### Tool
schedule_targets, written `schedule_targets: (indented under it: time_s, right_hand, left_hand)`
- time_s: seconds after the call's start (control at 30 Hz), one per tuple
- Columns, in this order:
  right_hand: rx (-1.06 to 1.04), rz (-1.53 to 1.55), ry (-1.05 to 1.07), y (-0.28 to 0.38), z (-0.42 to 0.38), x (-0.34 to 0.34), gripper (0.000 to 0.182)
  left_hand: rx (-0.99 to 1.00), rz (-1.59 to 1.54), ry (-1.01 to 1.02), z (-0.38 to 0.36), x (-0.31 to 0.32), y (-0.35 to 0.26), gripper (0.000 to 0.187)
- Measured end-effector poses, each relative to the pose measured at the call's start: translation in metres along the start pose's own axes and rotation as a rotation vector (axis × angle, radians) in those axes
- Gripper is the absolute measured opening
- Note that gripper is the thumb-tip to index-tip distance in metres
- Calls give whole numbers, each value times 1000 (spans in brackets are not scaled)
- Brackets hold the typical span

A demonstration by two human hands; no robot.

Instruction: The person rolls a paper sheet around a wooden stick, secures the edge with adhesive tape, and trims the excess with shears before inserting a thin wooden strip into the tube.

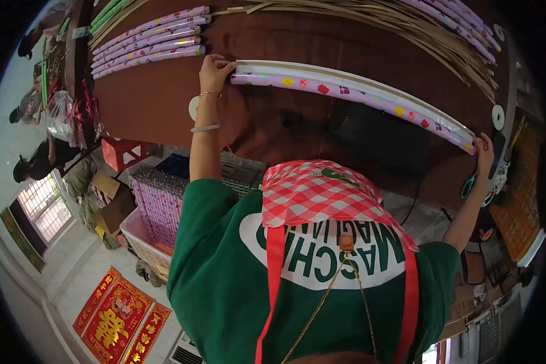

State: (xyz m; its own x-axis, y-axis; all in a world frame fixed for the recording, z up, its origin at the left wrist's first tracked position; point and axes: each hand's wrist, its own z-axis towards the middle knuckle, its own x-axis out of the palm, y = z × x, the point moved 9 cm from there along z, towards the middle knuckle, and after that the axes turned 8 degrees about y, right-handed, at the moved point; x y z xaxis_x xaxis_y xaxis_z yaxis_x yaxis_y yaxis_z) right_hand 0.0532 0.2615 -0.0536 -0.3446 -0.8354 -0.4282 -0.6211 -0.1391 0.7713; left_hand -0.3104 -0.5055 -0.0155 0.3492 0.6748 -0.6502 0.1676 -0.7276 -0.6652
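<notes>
Left hand (217,71) pinching one end of one patterned strip (359,95), right hand (484,150) gripping the other, five rolls (148,41) at left

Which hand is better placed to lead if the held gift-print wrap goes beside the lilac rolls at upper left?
Probably the left hand: it grips the gift-print wrap at the end nearest those lilac rolls; the right hand is at the far end.

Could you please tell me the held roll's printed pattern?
The held roll is printed lilac with red, yellow and dark motifs, best in head view.
</notes>
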Motion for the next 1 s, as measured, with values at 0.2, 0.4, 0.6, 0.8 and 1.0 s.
schedule_targets:
  time_s: [0.2,0.4,0.6,0.8,1.0]
  right_hand:
    - [-39,7,-7,6,-1,5,34]
    - [-94,-41,-31,9,1,8,32]
    - [-61,-148,-145,33,-13,13,33]
    - [-65,-185,-206,28,-14,11,31]
    - [-69,-168,-223,14,-10,9,32]
  left_hand:
    - [23,-99,-15,5,5,12,40]
    - [59,-20,-56,1,2,7,37]
    - [44,-120,-4,3,6,9,37]
    - [36,-97,-5,3,4,7,36]
    - [72,-207,8,7,6,14,34]
